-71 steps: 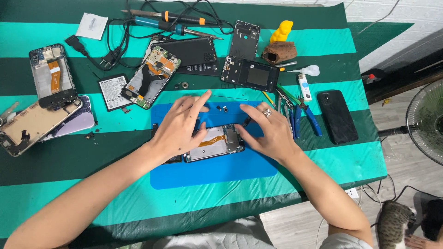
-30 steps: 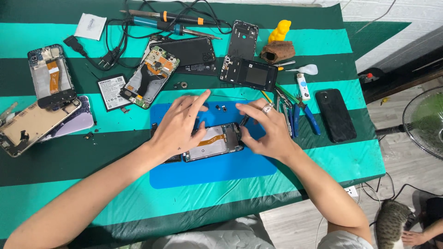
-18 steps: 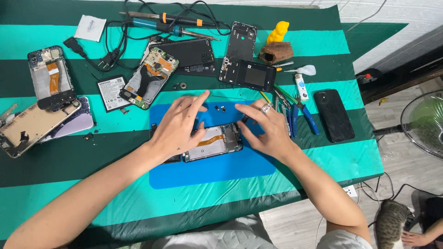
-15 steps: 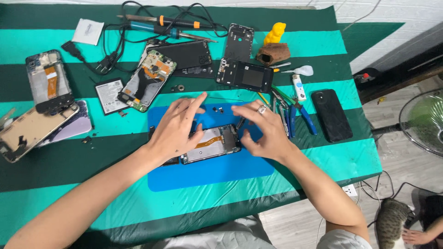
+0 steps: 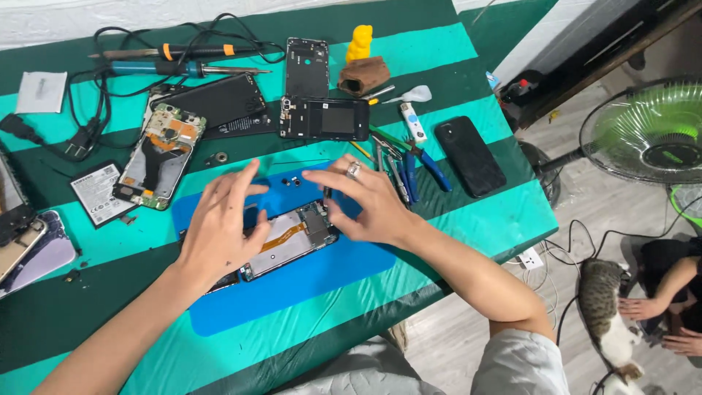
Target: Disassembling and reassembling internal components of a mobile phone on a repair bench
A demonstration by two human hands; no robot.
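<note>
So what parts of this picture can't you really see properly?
All from the head view:
- The lower end of the opened phone is hidden under the left hand.
- Whatever the right hand pinches is hidden by its fingertips.
- The phones at the left are cut off by the picture's edge.
- The tiny dark parts on the blue mat are too small to tell.

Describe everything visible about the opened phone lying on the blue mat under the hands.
The opened phone lies flat and slanted on the blue mat, back cover off. Its insides show: a grey metal frame, an orange flex ribbon running lengthwise, and a circuit board with silvery shields at its upper right end. The left hand rests over its lower left end, hiding that part; the right hand touches the board end with its fingertips. Two small dark parts lie on the mat just above it.
</note>
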